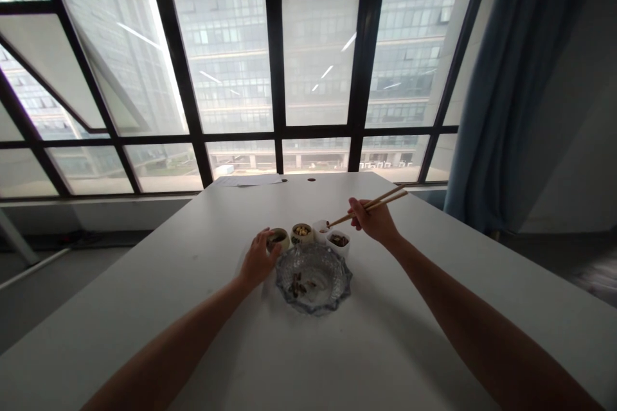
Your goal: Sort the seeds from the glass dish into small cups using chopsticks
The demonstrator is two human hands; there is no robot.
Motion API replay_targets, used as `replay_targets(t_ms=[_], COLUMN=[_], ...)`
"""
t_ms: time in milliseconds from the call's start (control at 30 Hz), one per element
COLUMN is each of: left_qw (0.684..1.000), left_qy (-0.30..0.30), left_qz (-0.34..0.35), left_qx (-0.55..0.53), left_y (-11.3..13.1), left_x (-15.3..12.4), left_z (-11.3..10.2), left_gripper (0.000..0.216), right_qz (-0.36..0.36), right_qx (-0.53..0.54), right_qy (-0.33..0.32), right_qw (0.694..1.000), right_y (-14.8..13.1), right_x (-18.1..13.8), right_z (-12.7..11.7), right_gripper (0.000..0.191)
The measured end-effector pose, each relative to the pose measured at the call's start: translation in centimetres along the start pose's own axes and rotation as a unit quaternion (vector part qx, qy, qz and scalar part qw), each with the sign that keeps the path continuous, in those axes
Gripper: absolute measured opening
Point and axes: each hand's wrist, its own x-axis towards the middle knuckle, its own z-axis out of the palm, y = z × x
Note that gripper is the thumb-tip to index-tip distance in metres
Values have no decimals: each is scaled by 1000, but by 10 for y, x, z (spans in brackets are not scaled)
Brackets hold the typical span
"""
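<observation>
My left hand (258, 260) has its fingers and thumb round the near left side of a small round cup (286, 245) with something dark in it. In my right hand (373, 218) is a pair of chopsticks (388, 198), slanting down to the left. A small reddish-brown piece (328, 225) shows at their tips, above the rim of a white cup (317, 235). Between the two hands stand a cup (294, 240) of yellowish pieces and a white cup (345, 250) of dark pieces. Nearer me sits a scalloped glass bowl (315, 306), with several dark pieces (297, 284) at its left inside.
The cups and bowl stand on a long white table (231, 347). White paper (250, 180) lies at its far end, by two dark round holes. Black-framed windows (318, 64) rise beyond it, one pane tilted out at left. A blue curtain (501, 90) hangs at right.
</observation>
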Motion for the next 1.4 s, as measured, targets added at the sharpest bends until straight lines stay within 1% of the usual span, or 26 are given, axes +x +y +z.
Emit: replay_targets(t_ms=[100, 200, 300, 400, 667, 767, 867, 933, 1033, 1100, 1200, 1300, 1333, 1367, 1400], left_qw=[1000, 1000, 1000, 1000, 1000, 1000, 999, 998, 997, 997, 998, 998, 998, 998, 998], left_qy=[-4, -11, -19, -19, -7, -10, -16, -24, -35, -35, -32, -33, -34, -36, -37], left_qz=[4, 2, -2, -3, 9, 11, 27, 44, 49, 43, 38, 36, 35, 34, 34], left_qx=[7, 9, 7, 8, 10, 18, 33, 40, 45, 47, 42, 37, 37, 38, 38], left_y=[0, -1, -2, -3, -5, -3, 1, 4, 6, 7, 8, 10, 10, 11, 11], left_x=[0, 0, 1, 1, 1, 0, 0, 0, 0, 0, 0, 0, 0, 0, 1], left_z=[1, 2, 2, 1, 3, 1, -2, -4, -5, -5, -5, -6, -6, -7, -7], left_gripper=[35, 35, 35, 35, 33, 32, 33, 32, 32, 32, 31, 30, 30, 30, 30], right_qz=[-15, -17, -13, -15, -39, -31, -4, 13, 31, 28, 11, 5, 8, 14, 20], right_qx=[-18, -11, -7, -6, -5, 7, 35, 40, 14, -15, -40, -5, 15, 34, 49], right_qy=[-19, -36, -52, -71, -121, -100, -58, -47, -69, -94, -97, -77, -90, -117, -157], right_qw=[1000, 999, 999, 997, 992, 994, 998, 998, 997, 995, 994, 997, 996, 992, 986], right_y=[18, 32, 39, 38, 24, 19, 12, 8, 1, -3, -10, -22, -27, -32, -37], right_x=[1, 0, -3, -6, -8, -5, 1, 5, 9, 8, 6, 1, -2, -5, -10], right_z=[3, 12, 20, 20, 13, 9, -6, -21, -39, -44, -40, -28, -22, -16, -9], right_gripper=[67, 67, 67, 66, 64, 66, 67, 68, 69, 71, 73, 73, 73, 73, 72])
